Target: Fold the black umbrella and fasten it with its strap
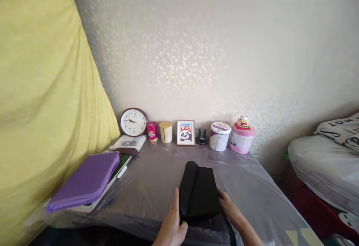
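Observation:
A black box-shaped case [204, 193] with a rounded roll along its left side is between my two hands, over the near part of the table. My left hand [173, 223] grips the roll's near left end, thumb at the near edge and fingers along the side. On the opposite side, my right hand [230, 207] holds the case's right edge, its fingertips partly hidden. A black strap [229, 229] hangs down by my right wrist. What the case contains does not show.
A purple folder [86, 178] lies on books at left, by a white pen [122, 172]. Along the wall stand a clock [134, 122], red tin [152, 131], yellow tin [166, 132], framed panda picture [186, 133], small black device [201, 136], white tub [220, 137] and pink tub [241, 141].

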Tool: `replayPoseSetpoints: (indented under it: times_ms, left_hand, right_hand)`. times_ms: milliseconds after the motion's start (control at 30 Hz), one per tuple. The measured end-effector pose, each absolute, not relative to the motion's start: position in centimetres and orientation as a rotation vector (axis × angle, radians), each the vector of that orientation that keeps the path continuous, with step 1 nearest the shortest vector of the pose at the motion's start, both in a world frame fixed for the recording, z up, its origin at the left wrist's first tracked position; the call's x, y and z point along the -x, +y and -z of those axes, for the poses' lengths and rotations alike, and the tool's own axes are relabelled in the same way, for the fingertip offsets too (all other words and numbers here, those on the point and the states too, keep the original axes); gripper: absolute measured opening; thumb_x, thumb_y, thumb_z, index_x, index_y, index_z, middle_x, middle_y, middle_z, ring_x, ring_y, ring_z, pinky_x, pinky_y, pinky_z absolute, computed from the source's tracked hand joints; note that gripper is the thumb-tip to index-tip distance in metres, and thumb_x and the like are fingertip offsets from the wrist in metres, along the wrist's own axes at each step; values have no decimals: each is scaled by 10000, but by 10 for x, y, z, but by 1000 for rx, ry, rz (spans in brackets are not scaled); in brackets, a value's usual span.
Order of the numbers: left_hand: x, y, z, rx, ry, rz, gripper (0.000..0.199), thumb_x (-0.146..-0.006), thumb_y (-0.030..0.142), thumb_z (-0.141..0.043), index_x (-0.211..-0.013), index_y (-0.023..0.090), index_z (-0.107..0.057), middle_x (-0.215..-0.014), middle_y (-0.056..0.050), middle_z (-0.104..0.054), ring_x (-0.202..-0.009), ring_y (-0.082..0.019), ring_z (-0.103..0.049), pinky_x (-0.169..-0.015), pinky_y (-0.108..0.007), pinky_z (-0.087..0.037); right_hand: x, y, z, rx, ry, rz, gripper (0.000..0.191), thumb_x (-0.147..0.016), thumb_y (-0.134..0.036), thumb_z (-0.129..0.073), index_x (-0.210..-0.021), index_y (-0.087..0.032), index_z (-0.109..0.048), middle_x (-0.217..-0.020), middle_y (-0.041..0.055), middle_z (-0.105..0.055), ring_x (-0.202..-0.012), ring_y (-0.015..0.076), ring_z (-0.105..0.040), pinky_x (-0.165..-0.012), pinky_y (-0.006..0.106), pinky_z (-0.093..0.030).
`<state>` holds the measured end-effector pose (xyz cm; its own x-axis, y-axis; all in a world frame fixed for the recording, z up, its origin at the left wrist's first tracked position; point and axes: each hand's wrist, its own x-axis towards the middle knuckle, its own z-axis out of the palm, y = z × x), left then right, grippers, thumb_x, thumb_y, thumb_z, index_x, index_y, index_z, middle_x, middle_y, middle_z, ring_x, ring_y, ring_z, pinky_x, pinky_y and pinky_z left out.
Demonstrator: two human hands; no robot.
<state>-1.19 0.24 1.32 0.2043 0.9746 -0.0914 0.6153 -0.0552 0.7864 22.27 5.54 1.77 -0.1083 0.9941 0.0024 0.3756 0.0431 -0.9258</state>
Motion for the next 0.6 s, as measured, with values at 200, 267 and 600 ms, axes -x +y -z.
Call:
replayPoseSetpoints:
  times_ms: [200, 267, 600]
  left_hand:
    - [7, -1, -20, -1857, 1552, -580, 899, -677, 15, -382, -1394, 317, 69, -1480, -69, -138, -1092, -138, -529, -868, -205, -404]
    - [6, -1, -22, -1867, 1579, -554, 894, -687, 24, -386, -1393, 315, 79, -1475, -83, -151, -1057, -140, -549, -852, -210, -410]
    - [4, 4, -21, -1906, 1714, -373, 887, -715, 55, -399, -1385, 267, 142, -1468, -181, -124, -921, -190, -615, -783, -275, -441]
  right_hand:
    - [-225, 58, -40, 1675, -1446, -786, 450, -803, -506, -328, -952, -193, -615, -807, 59, -666, -675, 192, -624, -587, 272, -470]
    - [-219, 56, -45, 1707, -1516, -711, 436, -802, -533, -341, -899, -206, -613, -778, 50, -660, -686, 196, -616, -596, 270, -445]
    - [-190, 79, -55, 1532, -1577, -771, 296, -726, -474, -468, -634, -195, -501, -557, -34, -460, -548, 132, -448, -507, 244, -332]
